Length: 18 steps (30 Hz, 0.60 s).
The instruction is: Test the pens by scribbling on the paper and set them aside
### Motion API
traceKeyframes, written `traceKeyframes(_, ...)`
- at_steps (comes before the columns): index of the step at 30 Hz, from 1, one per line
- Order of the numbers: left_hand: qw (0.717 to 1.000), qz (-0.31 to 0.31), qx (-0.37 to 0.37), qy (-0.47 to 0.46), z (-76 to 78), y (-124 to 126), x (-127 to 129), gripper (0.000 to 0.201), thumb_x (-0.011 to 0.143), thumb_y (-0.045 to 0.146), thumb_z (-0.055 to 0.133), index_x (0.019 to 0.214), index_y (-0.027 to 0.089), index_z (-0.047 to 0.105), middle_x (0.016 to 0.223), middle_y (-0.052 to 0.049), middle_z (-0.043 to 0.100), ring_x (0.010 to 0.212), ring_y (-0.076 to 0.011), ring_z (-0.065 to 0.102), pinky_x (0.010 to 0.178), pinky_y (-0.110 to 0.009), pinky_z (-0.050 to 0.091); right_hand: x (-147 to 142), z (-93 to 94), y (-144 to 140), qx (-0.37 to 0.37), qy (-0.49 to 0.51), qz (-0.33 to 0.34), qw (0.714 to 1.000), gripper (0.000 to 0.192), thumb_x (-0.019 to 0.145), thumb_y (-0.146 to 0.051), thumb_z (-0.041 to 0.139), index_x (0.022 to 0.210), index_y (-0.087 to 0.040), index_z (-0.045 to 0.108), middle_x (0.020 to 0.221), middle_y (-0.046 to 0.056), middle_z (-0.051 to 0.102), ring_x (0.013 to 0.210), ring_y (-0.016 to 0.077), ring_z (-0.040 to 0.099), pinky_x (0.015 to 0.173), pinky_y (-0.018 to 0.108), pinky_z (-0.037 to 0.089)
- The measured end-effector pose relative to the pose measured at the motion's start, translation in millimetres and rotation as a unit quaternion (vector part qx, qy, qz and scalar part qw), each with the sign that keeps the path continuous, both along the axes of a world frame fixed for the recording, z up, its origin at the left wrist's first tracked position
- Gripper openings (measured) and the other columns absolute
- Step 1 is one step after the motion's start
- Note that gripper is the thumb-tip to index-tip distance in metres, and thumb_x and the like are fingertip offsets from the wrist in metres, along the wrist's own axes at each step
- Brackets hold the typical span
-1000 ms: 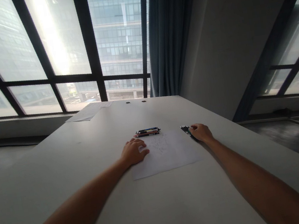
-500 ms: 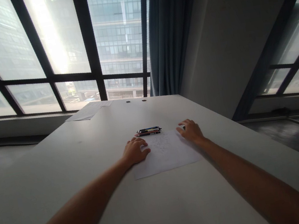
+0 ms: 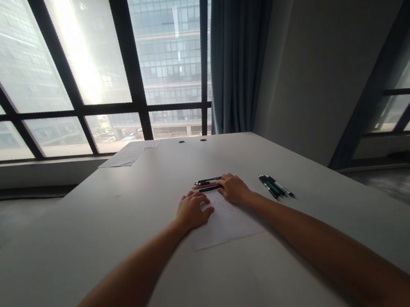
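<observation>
My left hand point(image 3: 194, 211) lies on the left part of a white sheet of paper point(image 3: 226, 231), its fingers spread and holding nothing. Just beyond the sheet's far edge is a row of pens point(image 3: 207, 184), side by side and pointing across the table. My right hand point(image 3: 233, 189) reaches over their right ends, with its fingers curled and its thumb on the near side, closed on the nearest pen. The hand covers those ends and some faint marks on the paper. To the right, a second group of pens point(image 3: 275, 187), dark and green, lies slanted on the table.
The white table point(image 3: 165, 291) stretches toward the windows point(image 3: 172, 49). More papers point(image 3: 123, 158) lie at its far left corner. Two dark round grommets point(image 3: 203, 140) sit near the far edge. A blue curtain point(image 3: 231, 65) hangs behind the table, beside a grey wall point(image 3: 304, 63).
My right hand has moved left from the sheet's right edge onto the row of pens. The second pen group now shows on the right. My left hand stays on the paper; the view shifted slightly.
</observation>
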State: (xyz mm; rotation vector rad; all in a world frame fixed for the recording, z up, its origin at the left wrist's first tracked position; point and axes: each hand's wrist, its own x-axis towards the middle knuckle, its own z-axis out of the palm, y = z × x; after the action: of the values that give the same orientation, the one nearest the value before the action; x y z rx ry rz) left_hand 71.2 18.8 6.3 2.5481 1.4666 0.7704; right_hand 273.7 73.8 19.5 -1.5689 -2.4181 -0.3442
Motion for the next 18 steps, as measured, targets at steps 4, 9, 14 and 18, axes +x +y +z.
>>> traceKeyframes(4, 1.000, 0.001, 0.001, 0.002, 0.8, 0, 0, 0.023, 0.079, 0.040, 0.067, 0.098, 0.027, 0.072, 0.115, -0.002, 0.069, 0.118, -0.0275, 0.055, 0.103, -0.047, 0.042, 5, 1.4, -2, -0.016, 0.011, 0.015, 1.000, 0.015, 0.087, -0.020, 0.061, 0.100, -0.019, 0.068, 0.106, 0.010, 0.066, 0.101, 0.0241, 0.056, 0.085, 0.034, 0.041)
traceKeyframes(9, 1.000, 0.000, -0.001, -0.001, -0.7, 1, 0, 0.023, 0.078, 0.039, 0.067, 0.097, 0.027, 0.072, 0.115, -0.003, 0.069, 0.119, -0.0289, 0.054, 0.103, -0.048, 0.041, 19, -2.3, -12, -0.030, 0.021, 0.031, 0.999, 0.018, 0.087, -0.015, 0.060, 0.102, -0.019, 0.068, 0.109, 0.010, 0.067, 0.105, 0.0241, 0.057, 0.088, 0.035, 0.041)
traceKeyframes(14, 1.000, 0.012, 0.022, -0.019, -4.1, 4, 0, 0.021, 0.080, 0.036, 0.067, 0.097, 0.025, 0.071, 0.118, -0.005, 0.068, 0.118, -0.0292, 0.055, 0.100, -0.049, 0.042, 32, -9.5, -28, 0.031, 0.149, 0.034, 0.988, 0.019, 0.088, -0.012, 0.051, 0.099, -0.018, 0.065, 0.104, 0.010, 0.065, 0.094, 0.0220, 0.061, 0.083, 0.034, 0.046)
traceKeyframes(18, 0.993, 0.017, 0.081, -0.079, -4.8, 6, 0, 0.025, 0.089, 0.039, 0.058, 0.106, 0.022, 0.067, 0.117, -0.008, 0.068, 0.111, -0.0279, 0.059, 0.096, -0.048, 0.043, 25, -15.7, -42, 0.047, 0.323, 0.122, 0.937, 0.018, 0.089, -0.020, 0.051, 0.104, -0.020, 0.059, 0.102, 0.007, 0.067, 0.085, 0.0191, 0.063, 0.077, 0.032, 0.049)
